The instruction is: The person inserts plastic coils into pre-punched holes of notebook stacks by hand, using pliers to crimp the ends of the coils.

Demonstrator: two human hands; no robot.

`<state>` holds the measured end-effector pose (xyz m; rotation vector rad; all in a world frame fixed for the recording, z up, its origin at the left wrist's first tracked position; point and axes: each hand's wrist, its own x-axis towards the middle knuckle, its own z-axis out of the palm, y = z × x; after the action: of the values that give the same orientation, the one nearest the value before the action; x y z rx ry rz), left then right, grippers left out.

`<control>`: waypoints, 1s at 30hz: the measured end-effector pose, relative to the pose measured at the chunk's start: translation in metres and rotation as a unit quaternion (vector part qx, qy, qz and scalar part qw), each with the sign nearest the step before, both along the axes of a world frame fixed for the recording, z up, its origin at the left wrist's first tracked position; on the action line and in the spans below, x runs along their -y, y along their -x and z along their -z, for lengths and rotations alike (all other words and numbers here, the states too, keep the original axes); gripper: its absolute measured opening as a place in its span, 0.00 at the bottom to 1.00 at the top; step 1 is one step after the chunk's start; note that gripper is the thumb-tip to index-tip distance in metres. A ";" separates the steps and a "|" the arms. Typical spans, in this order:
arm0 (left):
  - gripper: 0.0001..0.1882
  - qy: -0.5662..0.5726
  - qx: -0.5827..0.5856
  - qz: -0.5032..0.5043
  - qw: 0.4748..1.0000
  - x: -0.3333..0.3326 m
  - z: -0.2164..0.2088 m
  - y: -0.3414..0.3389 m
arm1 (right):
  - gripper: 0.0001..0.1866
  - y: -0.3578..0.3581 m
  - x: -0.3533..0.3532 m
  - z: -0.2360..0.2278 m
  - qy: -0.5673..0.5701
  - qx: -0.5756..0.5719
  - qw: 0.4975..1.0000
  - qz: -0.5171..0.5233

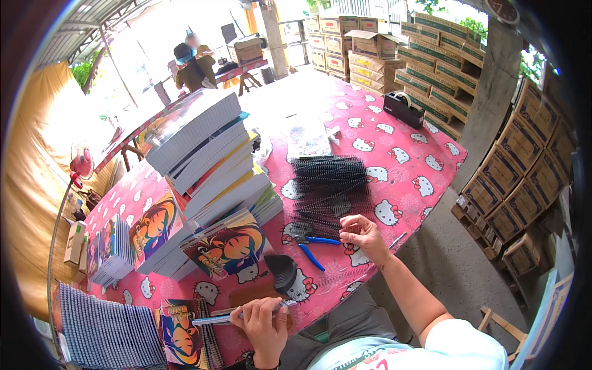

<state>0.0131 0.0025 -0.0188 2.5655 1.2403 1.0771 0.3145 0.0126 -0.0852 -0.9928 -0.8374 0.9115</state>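
Observation:
My left hand (265, 324) is closed round a thin notebook (216, 319) seen edge-on, near the table's front edge. My right hand (364, 237) has its fingers pinched together beside a heap of black spiral binding coils (330, 185); what is between them, if anything, is too small to tell. Cutting pliers (317, 243) with blue handles lie left of that hand, against the coils. A blurred coil stretches over the cloth below my right wrist. Between my hands sit a black, curved, ribbed object (282, 272) and a brown block (253, 295).
Tall stacks of notebook pages (209, 160) and illustrated covers (225, 243) fill the table's left. Spiral-bound notebooks (108, 327) are piled at near left. A tape dispenser (404, 110) stands at the far right. Cartons (518, 148) line the right side. Another person (194, 68) sits far off.

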 end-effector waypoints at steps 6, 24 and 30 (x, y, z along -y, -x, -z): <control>0.09 0.019 0.000 0.015 1.000 0.000 -0.004 0.004 | 0.28 0.012 0.029 -0.046 -0.011 0.496 0.865 0.080; 0.11 0.040 0.009 0.042 0.998 -0.006 -0.008 0.009 | 0.12 0.090 0.028 -0.088 0.039 0.411 0.870 -0.271; 0.09 0.028 -0.012 0.037 0.999 -0.006 -0.019 0.002 | 0.23 0.076 -0.049 -0.029 -0.101 0.568 0.796 -0.186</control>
<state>0.0107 0.0088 0.0003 2.5678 1.1551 0.9845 0.2390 0.0620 -0.0559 -1.1760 -2.1673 0.4361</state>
